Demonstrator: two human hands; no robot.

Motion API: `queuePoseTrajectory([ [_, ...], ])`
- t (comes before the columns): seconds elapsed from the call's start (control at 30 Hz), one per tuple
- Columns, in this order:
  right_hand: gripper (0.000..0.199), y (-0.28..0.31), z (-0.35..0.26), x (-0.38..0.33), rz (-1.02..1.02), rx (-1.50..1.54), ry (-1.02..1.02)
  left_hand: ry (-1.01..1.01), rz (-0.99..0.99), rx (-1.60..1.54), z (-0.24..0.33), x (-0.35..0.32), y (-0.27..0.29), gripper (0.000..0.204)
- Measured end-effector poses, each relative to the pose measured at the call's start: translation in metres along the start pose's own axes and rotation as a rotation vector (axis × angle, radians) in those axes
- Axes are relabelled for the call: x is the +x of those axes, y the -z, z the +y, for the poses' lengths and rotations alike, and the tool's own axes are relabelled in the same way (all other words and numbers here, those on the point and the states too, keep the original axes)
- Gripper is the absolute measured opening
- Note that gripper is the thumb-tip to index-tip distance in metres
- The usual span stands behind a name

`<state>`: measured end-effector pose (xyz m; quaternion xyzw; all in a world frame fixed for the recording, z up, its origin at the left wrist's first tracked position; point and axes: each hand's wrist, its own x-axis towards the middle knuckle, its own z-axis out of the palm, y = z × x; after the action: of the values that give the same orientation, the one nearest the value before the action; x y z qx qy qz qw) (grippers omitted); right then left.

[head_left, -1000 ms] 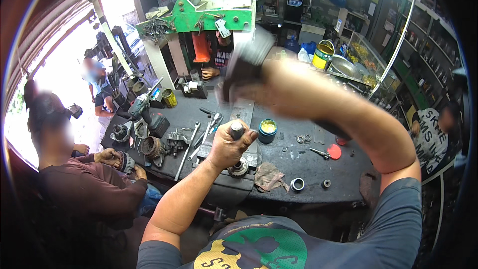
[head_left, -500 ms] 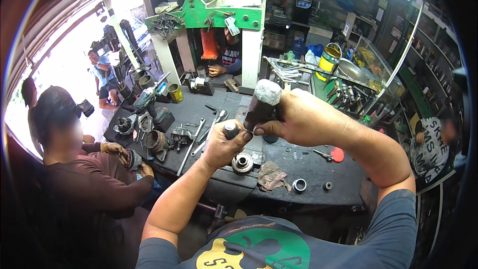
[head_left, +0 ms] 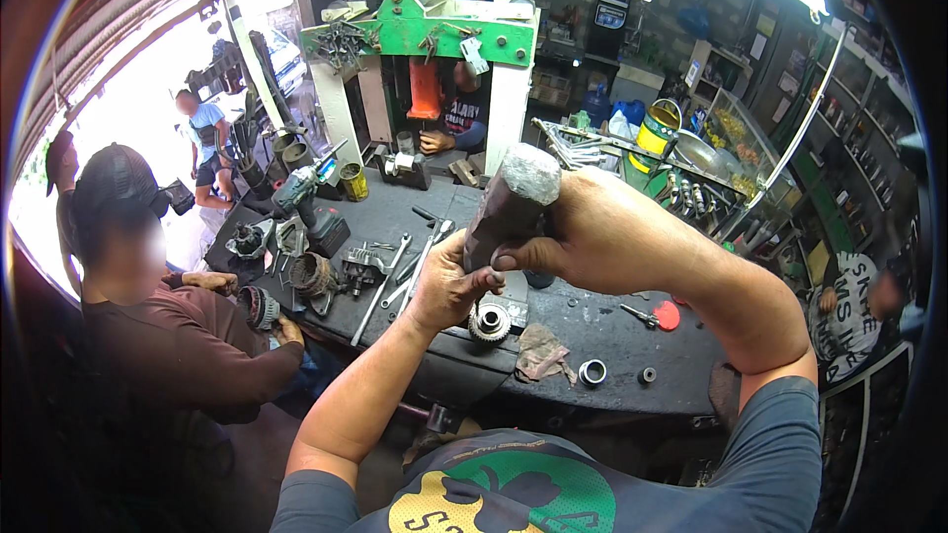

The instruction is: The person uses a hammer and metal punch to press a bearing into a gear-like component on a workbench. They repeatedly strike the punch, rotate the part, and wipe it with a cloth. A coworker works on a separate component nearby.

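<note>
A heavy hammer (head_left: 512,202) with a worn silver face is in my right hand (head_left: 583,232), whose fingers are closed round it. Its head covers the top of my left fist (head_left: 441,286). That fist is wrapped round a round metal bar, now hidden behind the hammer head; whether the two touch I cannot tell. Just below my left hand, a toothed metal gear (head_left: 490,323) with a raised hub rests at the bench's front edge. Close to the gear lie a crumpled brown rag (head_left: 542,353), a metal ring (head_left: 592,373) and a small dark bushing (head_left: 647,375).
A green and white press frame (head_left: 434,32) stands behind the bench (head_left: 632,350), with a person beyond it. Wrenches (head_left: 383,286), a cordless drill (head_left: 304,202) and metal housings (head_left: 312,278) crowd the left side. At the left a person (head_left: 168,326) holds a round part.
The hammer has moved down and left over my left fist, covering the bar's end that showed before. The view has shifted slightly.
</note>
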<state>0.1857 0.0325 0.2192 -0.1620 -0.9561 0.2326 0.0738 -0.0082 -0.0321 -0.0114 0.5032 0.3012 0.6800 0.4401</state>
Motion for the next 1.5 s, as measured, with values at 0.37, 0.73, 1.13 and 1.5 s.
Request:
queuePoseTrajectory([
  [0.37, 0.039, -0.005, -0.023, 0.012, -0.084, -0.023, -0.07, -0.018, -0.072, 0.159, -0.001, -0.009, 0.003, 0.036],
  [0.73, 0.03, 0.06, -0.05, 0.021, 0.348, -0.031, 0.182, -0.155, 0.072, 0.351, 0.002, -0.011, -0.008, 0.026],
  [1.13, 0.037, -0.001, -0.017, -0.016, 0.018, 0.048, -0.094, -0.032, -0.018, 0.001, 0.001, 0.001, 0.002, 0.04],
  [1.5, 0.038, 0.006, 0.001, -0.041, 0.04, -0.023, -0.13, -0.012, -0.059, -0.046, -0.006, 0.015, 0.001, 0.034],
])
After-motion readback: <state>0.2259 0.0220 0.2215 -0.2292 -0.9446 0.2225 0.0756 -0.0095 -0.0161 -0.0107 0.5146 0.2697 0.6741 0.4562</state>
